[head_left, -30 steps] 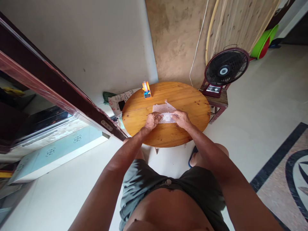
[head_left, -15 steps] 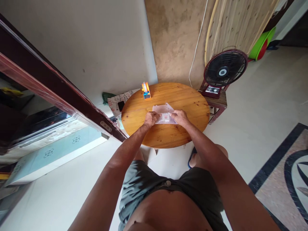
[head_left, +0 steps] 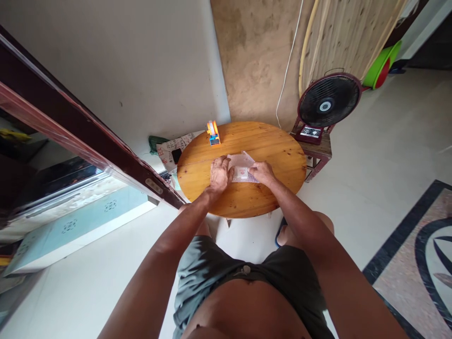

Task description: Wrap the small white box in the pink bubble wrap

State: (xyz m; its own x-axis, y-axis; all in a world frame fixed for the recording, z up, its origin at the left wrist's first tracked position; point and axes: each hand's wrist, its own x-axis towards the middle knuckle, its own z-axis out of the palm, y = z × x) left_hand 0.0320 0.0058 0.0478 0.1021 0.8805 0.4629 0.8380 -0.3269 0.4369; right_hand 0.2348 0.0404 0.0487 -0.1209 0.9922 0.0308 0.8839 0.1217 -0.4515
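One sheet of bubble wrap (head_left: 243, 159), clear with a faint pink tinge, lay near the middle of a round wooden counter (head_left: 243, 202). On the wrap's near half sat a small whitish packet (head_left: 241, 173) with a reddish mark; whether it was under a layer of the plastic, could not tell.

Left hand (head_left: 221, 173): at the wrap's left edge, back upward, fingers extended and unclenched, thumb apart and reaching over the edge. Firmness of contact not readable. Right hand (head_left: 262, 172): at the wrap's right edge, fingers curled, thumb and forefinger pinching the plastic there.

Beyond the wrap and to its left, near the counter's far rim: an orange and blue tape dispenser (head_left: 213, 134), upright. Farther left of the wrap, off the counter: a printed sheet (head_left: 165, 153) bearing a dark flat object (head_left: 176, 156), with a dark green bag (head_left: 157, 142) just beside it.

Right of the wrap and beyond it, past the counter's rim: a dark red fan (head_left: 328, 106) on a worn wooden stool (head_left: 319, 150). Well beyond the fan, same side of the wrap: green basin (head_left: 379, 63), something red against it.
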